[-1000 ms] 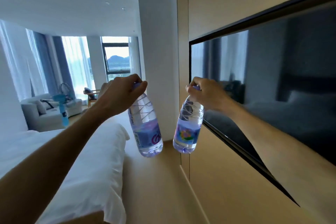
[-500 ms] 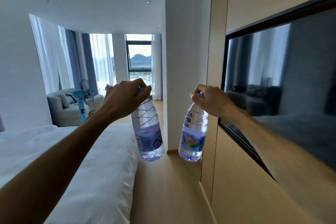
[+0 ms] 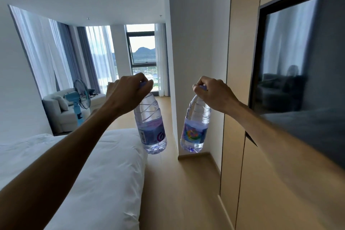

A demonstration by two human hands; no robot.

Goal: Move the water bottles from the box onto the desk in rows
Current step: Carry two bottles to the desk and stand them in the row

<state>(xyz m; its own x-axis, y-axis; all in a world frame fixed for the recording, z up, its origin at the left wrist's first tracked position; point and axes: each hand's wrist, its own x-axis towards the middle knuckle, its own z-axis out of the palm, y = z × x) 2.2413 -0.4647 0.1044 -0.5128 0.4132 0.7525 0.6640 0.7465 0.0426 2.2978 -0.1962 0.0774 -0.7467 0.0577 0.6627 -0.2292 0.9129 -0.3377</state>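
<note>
Two clear water bottles with purple caps hang in the air in front of me, each held by its neck. My left hand (image 3: 128, 91) grips the top of the left bottle (image 3: 150, 127), whose purple label shows a barcode. My right hand (image 3: 212, 93) grips the top of the right bottle (image 3: 196, 129), which has a colourful label. Both bottles hang upright, a little apart, above the wooden floor. Neither the box nor the desk is in view.
A white bed (image 3: 93, 164) fills the lower left. A wall-mounted black TV (image 3: 302, 73) and wood panelling (image 3: 242, 183) line the right. A white pillar (image 3: 196, 33) stands ahead. A narrow wooden aisle (image 3: 177, 192) runs between the bed and the wall. Farther back are a blue fan (image 3: 79, 99) and a sofa (image 3: 59, 112).
The view has swung left and moved forward along the aisle; the TV has slid to the right and more of the window end shows. Both hands still hold their bottles.
</note>
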